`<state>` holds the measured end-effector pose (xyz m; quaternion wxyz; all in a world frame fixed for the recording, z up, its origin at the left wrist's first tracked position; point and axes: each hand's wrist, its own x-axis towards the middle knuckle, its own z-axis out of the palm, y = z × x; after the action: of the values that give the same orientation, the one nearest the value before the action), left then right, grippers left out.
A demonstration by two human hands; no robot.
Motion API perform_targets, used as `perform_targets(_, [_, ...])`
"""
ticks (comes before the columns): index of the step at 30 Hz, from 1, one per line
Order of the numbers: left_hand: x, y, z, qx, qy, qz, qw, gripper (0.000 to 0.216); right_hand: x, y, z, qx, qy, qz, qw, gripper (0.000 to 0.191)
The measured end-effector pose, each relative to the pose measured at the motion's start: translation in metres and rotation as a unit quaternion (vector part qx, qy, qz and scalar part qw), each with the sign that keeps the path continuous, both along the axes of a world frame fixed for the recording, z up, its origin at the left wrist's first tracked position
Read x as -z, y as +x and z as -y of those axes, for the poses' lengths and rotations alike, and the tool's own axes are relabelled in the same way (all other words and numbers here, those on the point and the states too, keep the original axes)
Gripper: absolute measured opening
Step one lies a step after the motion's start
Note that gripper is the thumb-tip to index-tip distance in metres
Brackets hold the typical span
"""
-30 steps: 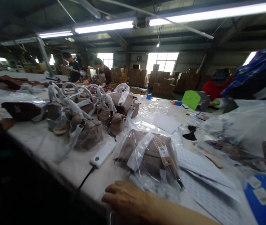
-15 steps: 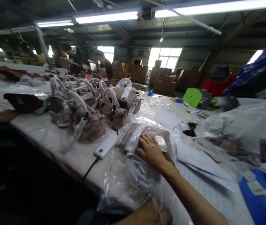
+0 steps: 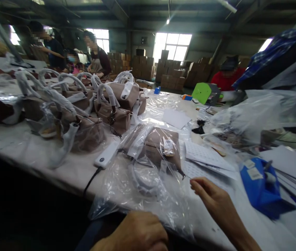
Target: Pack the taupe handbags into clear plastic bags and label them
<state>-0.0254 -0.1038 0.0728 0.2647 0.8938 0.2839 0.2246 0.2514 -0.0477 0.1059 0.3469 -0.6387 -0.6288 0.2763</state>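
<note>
A taupe handbag [image 3: 161,139] lies on the table inside a clear plastic bag [image 3: 116,177], with a white tag [image 3: 168,147] on its front. Its wrapped handle [image 3: 144,186] curves towards me under the plastic. My right hand [image 3: 216,200] hovers just right of the handbag, fingers loosely bent, with nothing visible in it. At the table's front edge my left hand [image 3: 137,232] is curled closed by the plastic bag's near end. Its fingertips are turned away, so whatever it may grip is hidden.
Several handbags [image 3: 116,116] with wrapped handles crowd the left. A white power strip [image 3: 107,153] with a black cord lies beside the plastic bag. Printed sheets [image 3: 205,157], a blue holder [image 3: 257,184] and a green machine [image 3: 201,93] are rightward. Several people stand or sit beyond.
My right hand has lifted off the handbag and moved right and towards me. My left hand, formerly partly behind the plastic, now shows in front of it. The view has shifted.
</note>
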Motion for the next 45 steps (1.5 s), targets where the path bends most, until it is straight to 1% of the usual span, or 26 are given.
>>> perform_targets(2, [-0.004,-0.009,0.003,-0.061,0.039,-0.018,0.997,0.014,0.031,0.016,0.022,0.058,-0.131,-0.09,0.986,0.053])
perform_targets(3, [-0.003,-0.012,0.004,-0.072,0.056,-0.031,0.995,0.02,0.045,0.018,0.03,0.074,-0.183,-0.142,0.97,0.061])
perform_targets(4, [0.0,-0.013,0.005,-0.068,0.069,-0.044,0.994,0.029,0.057,0.018,0.034,0.081,-0.22,-0.187,0.954,0.066])
perform_targets(6, [0.01,-0.012,0.008,-0.046,0.095,-0.068,0.992,0.04,0.07,0.01,0.038,0.068,-0.263,-0.237,0.933,0.065])
perform_targets(8, [0.02,-0.009,0.01,-0.038,0.132,-0.075,0.988,0.037,0.071,-0.003,0.038,0.028,-0.282,-0.235,0.93,0.058])
perform_targets(9, [0.024,-0.007,0.009,-0.052,0.162,-0.066,0.983,0.034,0.068,-0.009,0.037,0.005,-0.281,-0.227,0.933,0.054])
perform_targets(11, [0.026,-0.005,0.006,-0.103,0.24,-0.029,0.965,0.032,0.062,-0.019,0.038,-0.019,-0.244,-0.214,0.946,0.047])
perform_targets(13, [0.025,-0.003,-0.002,-0.163,0.299,-0.003,0.94,0.034,0.06,-0.023,0.04,-0.014,-0.201,-0.241,0.949,0.042])
perform_targets(15, [0.024,0.001,-0.013,-0.182,0.311,-0.011,0.933,0.034,0.062,-0.022,0.045,-0.003,-0.212,-0.314,0.926,0.045])
perform_targets(17, [0.028,0.004,-0.025,-0.177,0.287,-0.042,0.94,0.032,0.067,-0.018,0.052,0.01,-0.248,-0.376,0.893,0.052])
perform_targets(18, [0.031,0.006,-0.031,-0.17,0.265,-0.062,0.947,0.031,0.069,-0.016,0.055,0.019,-0.261,-0.389,0.883,0.055])
perform_targets(21, [0.044,0.013,-0.049,-0.157,0.196,-0.116,0.961,0.025,0.072,-0.013,0.061,0.044,-0.282,-0.365,0.886,0.055])
perform_targets(23, [0.049,0.016,-0.057,-0.136,0.174,-0.129,0.967,0.03,0.073,-0.012,0.061,0.041,-0.294,-0.336,0.894,0.054])
perform_targets(26, [0.049,0.016,-0.062,-0.094,0.184,-0.121,0.971,0.035,0.078,-0.01,0.06,0.016,-0.317,-0.286,0.904,0.053])
perform_targets(28, [0.048,0.01,-0.058,-0.087,0.199,-0.113,0.97,0.031,0.083,-0.006,0.062,0.0,-0.345,-0.251,0.905,0.054])
perform_targets(30, [0.045,-0.002,-0.05,-0.113,0.225,-0.094,0.963,0.022,0.088,0.003,0.067,-0.009,-0.37,-0.219,0.903,0.055])
perform_targets(32, [0.042,-0.018,-0.037,-0.163,0.267,-0.054,0.948,0.013,0.088,0.016,0.074,-0.02,-0.389,-0.183,0.903,0.056])
perform_targets(35, [0.033,-0.045,-0.02,-0.262,0.331,-0.01,0.906,0.017,0.07,0.036,0.074,-0.048,-0.401,-0.1,0.909,0.057])
perform_targets(37, [0.026,-0.059,-0.016,-0.319,0.359,-0.033,0.876,0.026,0.046,0.039,0.062,-0.038,-0.349,-0.039,0.935,0.056])
perform_targets(38, [0.024,-0.064,-0.017,-0.338,0.363,-0.057,0.867,0.032,0.031,0.034,0.053,-0.026,-0.292,-0.012,0.956,0.055])
perform_targets(40, [0.023,-0.072,-0.024,-0.362,0.361,-0.101,0.854,0.037,0.005,0.009,0.031,-0.025,-0.13,0.027,0.991,0.044])
perform_targets(41, [0.025,-0.074,-0.028,-0.371,0.358,-0.114,0.849,0.034,-0.006,-0.011,0.021,-0.052,-0.034,0.038,0.997,0.036])
perform_targets(42, [0.027,-0.077,-0.032,-0.378,0.356,-0.12,0.846,0.03,-0.012,-0.033,0.012,-0.088,0.056,0.045,0.994,0.03])
perform_targets(43, [0.03,-0.079,-0.035,-0.385,0.354,-0.12,0.844,0.025,-0.015,-0.058,0.004,-0.13,0.139,0.058,0.98,0.027])
perform_targets(44, [0.032,-0.081,-0.037,-0.393,0.351,-0.113,0.842,0.022,-0.013,-0.081,-0.002,-0.178,0.207,0.086,0.958,0.03])
perform_targets(45, [0.035,-0.083,-0.038,-0.398,0.343,-0.099,0.845,0.022,-0.008,-0.103,-0.007,-0.218,0.246,0.126,0.936,0.037])
